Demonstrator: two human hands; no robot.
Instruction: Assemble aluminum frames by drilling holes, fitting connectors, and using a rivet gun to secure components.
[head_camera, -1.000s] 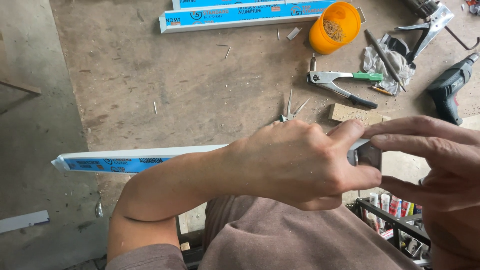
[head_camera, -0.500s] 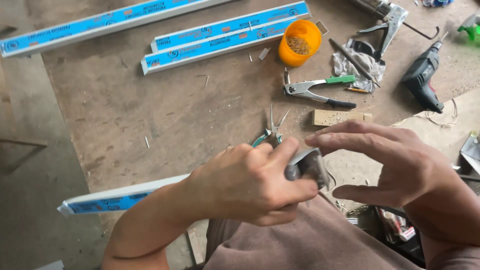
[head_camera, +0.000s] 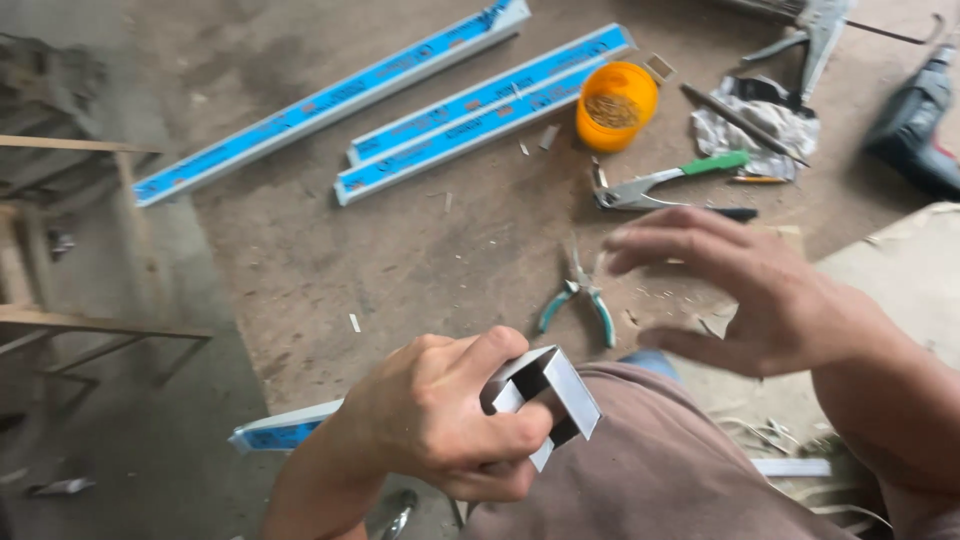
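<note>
My left hand grips the end of a hollow square metal profile, silver inside, whose blue-filmed length runs off to the left behind my forearm. My thumb presses across its open end above my knee. My right hand hovers to the upper right of it, fingers spread, holding nothing. Small teal-handled pliers lie on the floor just left of my right hand's fingertips.
Three blue-filmed metal profiles lie on the concrete floor at the top. An orange tub of small fasteners, green-handled snips, a rag and a dark drill sit at upper right. A wooden frame stands at left.
My right hand has let go of the profile's end and lifted away to the right, fingers spread. My left hand still holds the profile. The view has shifted, showing more floor.
</note>
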